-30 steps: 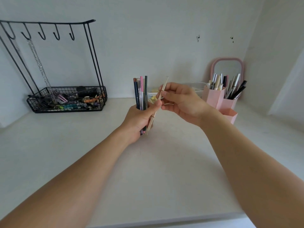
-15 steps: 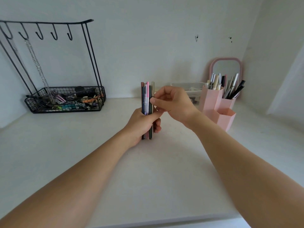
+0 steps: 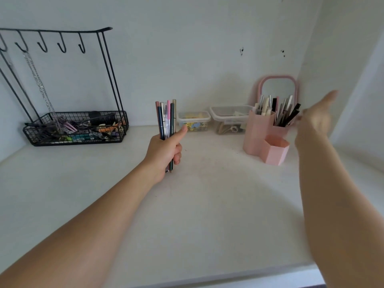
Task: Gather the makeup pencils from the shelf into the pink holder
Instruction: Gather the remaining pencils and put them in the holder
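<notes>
My left hand [image 3: 164, 151] grips a bundle of several makeup pencils [image 3: 166, 119] upright above the middle of the white shelf [image 3: 207, 204]. The pink holder [image 3: 259, 132], made of hexagonal cups, stands at the back right; its two tall cups hold several pencils and brushes, and the short front cup [image 3: 275, 149] looks empty. My right hand [image 3: 318, 115] is blurred just right of the holder, fingers spread, with nothing seen in it.
A black wire rack with hooks and a basket of hair clips [image 3: 76, 129] stands at the back left. Two clear lidded boxes [image 3: 194, 121] [image 3: 229, 119] sit against the wall. A pink-framed mirror [image 3: 277, 88] leans behind the holder. The shelf's front edge runs along the bottom.
My right hand let go of the pencil it was adding to the bundle and swung right, toward the pink holder. My left hand still holds the bundle upright.
</notes>
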`<state>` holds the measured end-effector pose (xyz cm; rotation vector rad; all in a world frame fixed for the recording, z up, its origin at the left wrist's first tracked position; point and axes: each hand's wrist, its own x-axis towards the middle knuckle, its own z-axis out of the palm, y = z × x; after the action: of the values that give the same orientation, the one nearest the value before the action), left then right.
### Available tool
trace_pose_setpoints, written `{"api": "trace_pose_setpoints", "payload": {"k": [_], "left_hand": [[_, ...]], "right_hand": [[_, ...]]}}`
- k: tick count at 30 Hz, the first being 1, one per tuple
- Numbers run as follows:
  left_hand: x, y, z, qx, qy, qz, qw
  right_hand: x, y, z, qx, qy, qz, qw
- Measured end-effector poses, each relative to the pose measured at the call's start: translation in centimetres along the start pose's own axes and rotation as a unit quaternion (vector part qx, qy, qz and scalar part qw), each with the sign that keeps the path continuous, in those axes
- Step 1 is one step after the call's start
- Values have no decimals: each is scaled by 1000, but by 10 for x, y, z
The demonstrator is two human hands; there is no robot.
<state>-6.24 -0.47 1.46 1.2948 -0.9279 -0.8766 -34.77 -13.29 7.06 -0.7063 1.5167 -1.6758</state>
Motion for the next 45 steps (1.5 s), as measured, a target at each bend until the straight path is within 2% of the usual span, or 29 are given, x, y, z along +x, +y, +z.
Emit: {"api": "trace_pose_setpoints", "payload": {"k": [2, 4, 12, 20, 21, 22, 23, 24, 25, 26, 27, 30, 33, 35, 38, 42, 45], "left_hand": [[0, -1, 1, 5, -3, 3, 1000], [-1, -2, 2, 8, -4, 5, 1000], [-5, 2, 4, -27, -4, 33, 999], [-17, 15, 11, -32, -14, 83, 996], [-19, 18, 14, -33, -14, 89, 995], [-19, 19, 14, -29, -6, 100, 995], [-20, 20, 15, -19, 2, 115, 993], [-20, 19, 14, 2, 12, 136, 991], [-20, 18, 14, 32, 24, 164, 986], [-20, 16, 13, 67, 36, 198, 977], [-22, 15, 15, 102, 49, 231, 966], [-33, 19, 28, 153, 56, 282, 945], [-34, 18, 31, 121, 39, 290, 948], [-28, 11, 26, 194, 56, 294, 934], [-26, 7, 28, 308, 78, 271, 908], [-27, 13, 38, 271, 97, 273, 918], [-31, 17, 37, 221, 67, 307, 923]], "right_hand": [[2, 12, 0, 48, -92, 107, 989], [-4, 20, 6, 57, -140, 148, 977], [-63, 38, 57, 118, -273, 178, 938], [-97, 57, 82, 37, -309, 162, 936], [-101, 52, 78, 30, -285, 127, 950], [-107, 46, 76, 27, -240, 49, 969], [-113, 38, 71, 33, -182, -74, 980], [-121, 30, 64, 58, -145, -211, 965], [-133, 22, 57, 87, -150, -318, 932], [-142, 18, 54, 97, -191, -383, 899], [-157, 14, 49, 94, -252, -407, 873], [-192, 19, 49, 12, -409, -358, 839], [-210, 26, 55, 55, -464, -215, 857], [-210, 31, 60, 93, -460, -117, 875], [-207, 37, 63, 76, -417, -97, 901], [-203, 28, 60, 118, -396, -97, 905], [-194, 12, 57, 185, -357, -76, 913]]}}
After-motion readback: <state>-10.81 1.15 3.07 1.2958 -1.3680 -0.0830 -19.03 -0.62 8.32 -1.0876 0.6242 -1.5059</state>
